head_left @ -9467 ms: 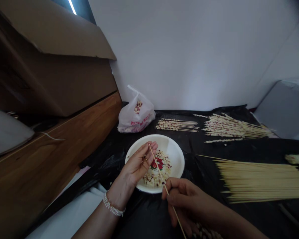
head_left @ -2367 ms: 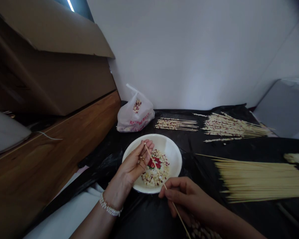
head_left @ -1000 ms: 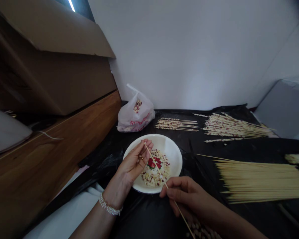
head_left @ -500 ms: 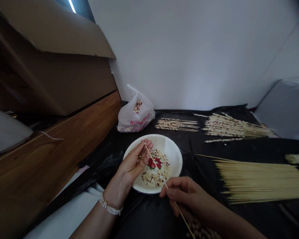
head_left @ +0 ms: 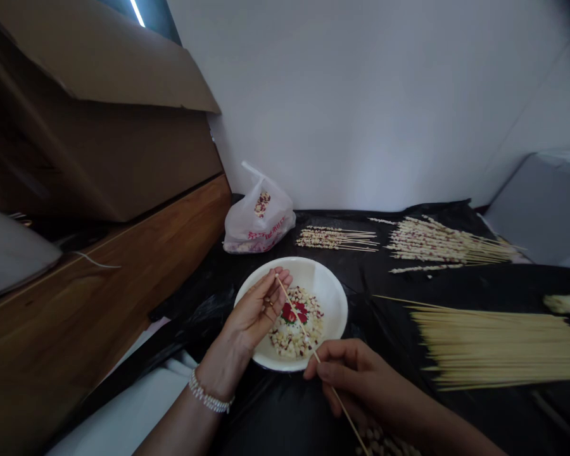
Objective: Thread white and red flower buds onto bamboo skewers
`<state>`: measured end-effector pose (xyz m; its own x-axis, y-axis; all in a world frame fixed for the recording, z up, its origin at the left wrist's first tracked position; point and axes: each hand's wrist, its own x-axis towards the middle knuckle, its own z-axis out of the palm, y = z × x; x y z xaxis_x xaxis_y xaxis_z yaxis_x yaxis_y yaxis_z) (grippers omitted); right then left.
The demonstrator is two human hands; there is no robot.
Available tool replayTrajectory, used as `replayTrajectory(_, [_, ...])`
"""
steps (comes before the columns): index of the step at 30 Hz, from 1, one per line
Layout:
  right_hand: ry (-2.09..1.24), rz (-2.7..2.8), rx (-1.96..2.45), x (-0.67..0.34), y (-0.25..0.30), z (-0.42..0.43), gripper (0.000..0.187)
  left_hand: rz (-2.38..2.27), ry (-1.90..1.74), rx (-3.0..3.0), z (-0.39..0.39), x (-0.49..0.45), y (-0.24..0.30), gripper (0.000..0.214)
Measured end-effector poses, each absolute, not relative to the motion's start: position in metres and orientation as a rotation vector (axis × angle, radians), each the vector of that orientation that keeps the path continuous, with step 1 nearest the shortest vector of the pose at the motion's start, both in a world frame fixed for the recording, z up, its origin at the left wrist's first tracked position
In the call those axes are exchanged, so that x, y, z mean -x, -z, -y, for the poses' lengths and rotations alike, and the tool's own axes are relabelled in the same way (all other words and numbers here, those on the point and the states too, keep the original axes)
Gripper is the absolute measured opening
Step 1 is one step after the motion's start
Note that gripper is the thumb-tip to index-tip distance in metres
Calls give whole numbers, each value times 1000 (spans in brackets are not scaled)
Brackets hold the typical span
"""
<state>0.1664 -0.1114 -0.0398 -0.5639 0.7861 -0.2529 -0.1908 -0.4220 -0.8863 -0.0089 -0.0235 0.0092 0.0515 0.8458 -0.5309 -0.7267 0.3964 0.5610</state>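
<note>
A thin wooden skewer point(head_left: 298, 320) slants over the white bowl point(head_left: 335, 278). My right hand point(head_left: 349, 370) is closed on the skewer below the bowl's near rim, thumb and fingers pinching it. At the skewer's upper tip, my left hand point(head_left: 259, 304) is palm-up over the bowl, its thumb and fingertips closed around a small pale kernel point(head_left: 277, 275); the other fingers are loosely curled. Loose cream and dark-red kernels point(head_left: 292, 347), which look like corn, lie in the bowl around a printed red flower. More kernels show dimly beneath my right hand.
Behind the bowl stands a white plastic bag point(head_left: 259, 225) holding similar kernels. Loaded skewers lie in a small bundle point(head_left: 335, 238) and a larger pile point(head_left: 437, 244). Bare skewers point(head_left: 498, 345) are spread at right on black sheeting point(head_left: 380, 278). A cardboard box point(head_left: 123, 145) stands left.
Almost nothing differs. Both hands and the skewer keep nearly the same position, with only a slight shift of the view.
</note>
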Motion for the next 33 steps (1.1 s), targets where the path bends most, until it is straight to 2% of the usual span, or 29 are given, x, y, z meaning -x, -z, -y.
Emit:
replayTrajectory(15, [-1996,1082,870,-168,42,112,32,-949,-1251,-372,18,12,1,15])
replayTrajectory(27, [-2020,1028,884,-166,40,111,34,-976,-1281,-429,19,12,2,12])
replayTrajectory(33, [-1934,1166,942,-165,40,111,43,-910,-1215,-353,20,12,2,15])
